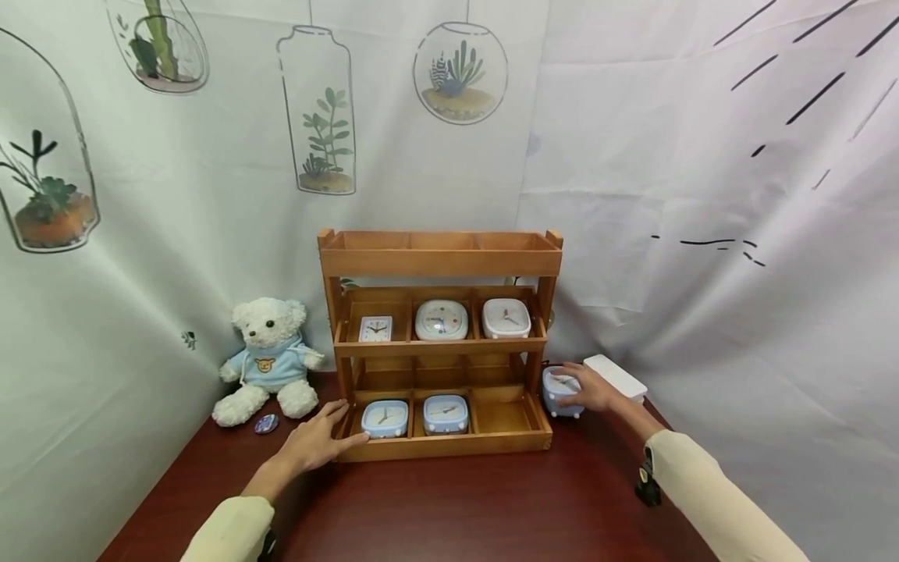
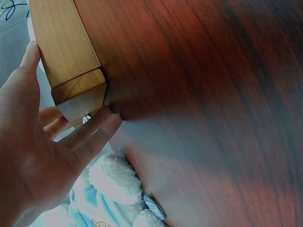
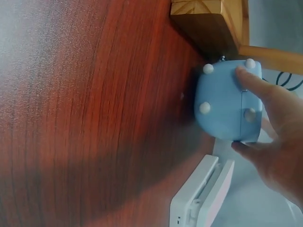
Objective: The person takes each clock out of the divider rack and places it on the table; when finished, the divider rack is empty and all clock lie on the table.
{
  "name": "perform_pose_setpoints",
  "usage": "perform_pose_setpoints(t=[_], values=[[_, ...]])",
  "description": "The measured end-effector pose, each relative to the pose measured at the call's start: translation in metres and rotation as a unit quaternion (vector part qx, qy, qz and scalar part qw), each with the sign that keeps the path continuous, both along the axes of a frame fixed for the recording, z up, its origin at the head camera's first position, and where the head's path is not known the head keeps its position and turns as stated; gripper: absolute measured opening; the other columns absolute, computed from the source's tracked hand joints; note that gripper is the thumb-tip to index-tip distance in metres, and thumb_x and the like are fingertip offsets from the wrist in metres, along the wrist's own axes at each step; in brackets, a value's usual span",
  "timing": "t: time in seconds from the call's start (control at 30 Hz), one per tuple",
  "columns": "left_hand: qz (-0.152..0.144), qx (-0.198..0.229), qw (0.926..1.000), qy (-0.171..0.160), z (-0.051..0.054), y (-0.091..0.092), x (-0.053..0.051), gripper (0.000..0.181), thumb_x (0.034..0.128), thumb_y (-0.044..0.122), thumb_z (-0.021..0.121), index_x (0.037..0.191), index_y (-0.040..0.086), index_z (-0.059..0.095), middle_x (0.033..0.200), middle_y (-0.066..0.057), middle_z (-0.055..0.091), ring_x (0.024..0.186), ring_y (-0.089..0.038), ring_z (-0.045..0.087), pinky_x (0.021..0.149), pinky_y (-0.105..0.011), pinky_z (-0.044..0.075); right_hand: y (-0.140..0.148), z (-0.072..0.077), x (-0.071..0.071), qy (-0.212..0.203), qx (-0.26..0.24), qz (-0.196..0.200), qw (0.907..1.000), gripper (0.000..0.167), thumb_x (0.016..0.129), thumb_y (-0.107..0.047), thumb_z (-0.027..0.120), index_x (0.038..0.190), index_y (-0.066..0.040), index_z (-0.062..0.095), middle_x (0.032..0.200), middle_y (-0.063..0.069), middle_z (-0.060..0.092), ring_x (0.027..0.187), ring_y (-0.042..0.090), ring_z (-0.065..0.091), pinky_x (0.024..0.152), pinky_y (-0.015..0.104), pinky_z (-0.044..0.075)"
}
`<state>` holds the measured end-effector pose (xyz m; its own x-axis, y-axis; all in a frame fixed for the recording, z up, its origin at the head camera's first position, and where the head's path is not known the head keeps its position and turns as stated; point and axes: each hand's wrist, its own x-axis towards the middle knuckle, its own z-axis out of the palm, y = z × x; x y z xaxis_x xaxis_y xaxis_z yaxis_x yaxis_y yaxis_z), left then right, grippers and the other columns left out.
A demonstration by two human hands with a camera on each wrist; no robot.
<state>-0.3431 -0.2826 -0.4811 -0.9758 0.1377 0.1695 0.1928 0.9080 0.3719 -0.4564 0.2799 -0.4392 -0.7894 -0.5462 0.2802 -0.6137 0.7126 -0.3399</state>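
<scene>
My right hand [image 1: 591, 388] grips a blue alarm clock [image 1: 557, 390] just right of the wooden shelf. In the right wrist view, the thumb and fingers lie around the clock's body [image 3: 226, 101], and its round white feet face the camera. The left hand [image 1: 318, 439] rests with extended, spread fingers at the lower left corner of the wooden shelf [image 1: 442, 447]. Two blue alarm clocks, one on the left [image 1: 385, 419] and one in the middle [image 1: 445, 414], stand in the bottom tier; its right compartment [image 1: 502, 411] holds nothing.
On the middle tier are a small square clock [image 1: 375, 329], a rounded pale clock [image 1: 441, 320] and a white clock [image 1: 506, 318]. A teddy bear [image 1: 270, 359] sits left, by a round badge [image 1: 266, 424]. White boxes [image 1: 615, 378] lie behind the right hand on the dark red table [image 1: 449, 507].
</scene>
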Motion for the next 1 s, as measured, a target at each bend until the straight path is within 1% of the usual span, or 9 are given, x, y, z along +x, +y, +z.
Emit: perform_pose_setpoints(t=[0.13, 0.27, 0.33, 0.43, 0.5, 0.6, 0.7, 0.83, 1.0], values=[[0.000, -0.001, 1.0000, 0.000, -0.001, 0.001, 0.000, 0.104, 0.0856, 0.076, 0.066, 0.152, -0.002, 0.049, 0.158, -0.019, 0.043, 0.110, -0.039, 0.067, 0.085, -0.061, 0.052, -0.003, 0.002, 0.002, -0.012, 0.017, -0.012, 0.9997, 0.061, 0.085, -0.022, 0.087, 0.136, 0.005, 0.064, 0.147, 0.043, 0.044, 0.133, 0.061, 0.044, 0.103, 0.068, 0.040], [0.003, -0.001, 1.0000, 0.000, -0.001, 0.001, 0.001, 0.103, 0.0857, 0.076, 0.066, 0.152, -0.002, 0.050, 0.158, -0.019, 0.044, 0.110, -0.039, 0.067, 0.086, -0.061, 0.052, -0.003, 0.000, 0.002, 0.003, 0.014, -0.007, 0.9999, 0.061, 0.086, -0.023, 0.086, 0.136, 0.005, 0.064, 0.147, 0.042, 0.044, 0.134, 0.062, 0.042, 0.104, 0.069, 0.039], [0.003, 0.000, 1.0000, -0.001, 0.000, 0.001, 0.001, 0.103, 0.0859, 0.075, 0.066, 0.152, -0.002, 0.049, 0.158, -0.019, 0.043, 0.105, -0.035, 0.068, 0.084, -0.060, 0.052, -0.003, 0.000, 0.004, 0.018, 0.007, 0.003, 0.9998, 0.060, 0.086, -0.022, 0.086, 0.135, 0.006, 0.064, 0.146, 0.042, 0.046, 0.133, 0.061, 0.043, 0.103, 0.069, 0.040], [0.003, 0.004, 1.0000, -0.003, 0.000, 0.000, 0.000, 0.102, 0.0862, 0.074, 0.067, 0.152, -0.002, 0.049, 0.158, -0.020, 0.043, 0.098, -0.032, 0.069, 0.083, -0.060, 0.052, -0.005, 0.001, 0.008, 0.044, -0.008, 0.026, 0.9987, 0.057, 0.085, -0.018, 0.086, 0.132, 0.007, 0.066, 0.140, 0.038, 0.053, 0.128, 0.057, 0.051, 0.099, 0.067, 0.044], [0.001, 0.005, 1.0000, -0.002, 0.000, 0.000, 0.000, 0.102, 0.0863, 0.074, 0.067, 0.152, -0.002, 0.049, 0.158, -0.020, 0.042, 0.098, -0.032, 0.069, 0.084, -0.061, 0.052, -0.008, 0.001, 0.011, 0.061, -0.018, 0.043, 0.9971, 0.055, 0.085, -0.016, 0.086, 0.130, 0.008, 0.067, 0.136, 0.034, 0.059, 0.124, 0.053, 0.057, 0.097, 0.064, 0.047], [0.003, 0.002, 1.0000, -0.003, 0.000, -0.002, 0.000, 0.103, 0.0862, 0.074, 0.067, 0.153, -0.002, 0.049, 0.159, -0.019, 0.042, 0.101, -0.033, 0.069, 0.084, -0.060, 0.052, -0.015, 0.000, 0.015, 0.075, -0.026, 0.063, 0.9949, 0.052, 0.086, -0.017, 0.086, 0.128, 0.008, 0.068, 0.130, 0.027, 0.066, 0.119, 0.046, 0.062, 0.095, 0.060, 0.049], [0.007, -0.003, 1.0000, -0.004, -0.001, -0.004, 0.000, 0.103, 0.0862, 0.075, 0.067, 0.153, -0.001, 0.049, 0.159, -0.019, 0.043, 0.102, -0.034, 0.068, 0.084, -0.059, 0.052, -0.025, -0.001, 0.021, 0.081, -0.026, 0.075, 0.9936, 0.051, 0.088, -0.022, 0.085, 0.127, 0.005, 0.069, 0.126, 0.021, 0.069, 0.117, 0.041, 0.064, 0.094, 0.056, 0.050], [0.005, -0.004, 1.0000, 0.000, 0.000, -0.004, 0.001, 0.103, 0.0864, 0.075, 0.066, 0.153, -0.001, 0.049, 0.158, -0.019, 0.043, 0.108, -0.038, 0.067, 0.085, -0.060, 0.052, -0.039, -0.001, 0.030, 0.095, -0.035, 0.088, 0.9910, 0.049, 0.087, -0.023, 0.085, 0.128, 0.000, 0.070, 0.123, 0.014, 0.072, 0.113, 0.035, 0.067, 0.092, 0.052, 0.052], [0.000, 0.001, 1.0000, -0.002, 0.001, -0.001, 0.000, 0.104, 0.0866, 0.077, 0.064, 0.153, -0.001, 0.048, 0.159, -0.019, 0.042, 0.112, -0.040, 0.067, 0.091, -0.062, 0.051, -0.059, -0.002, 0.039, 0.080, -0.041, 0.096, 0.9914, 0.051, 0.088, -0.025, 0.085, 0.130, -0.001, 0.069, 0.125, 0.012, 0.072, 0.116, 0.032, 0.067, 0.095, 0.051, 0.053]])
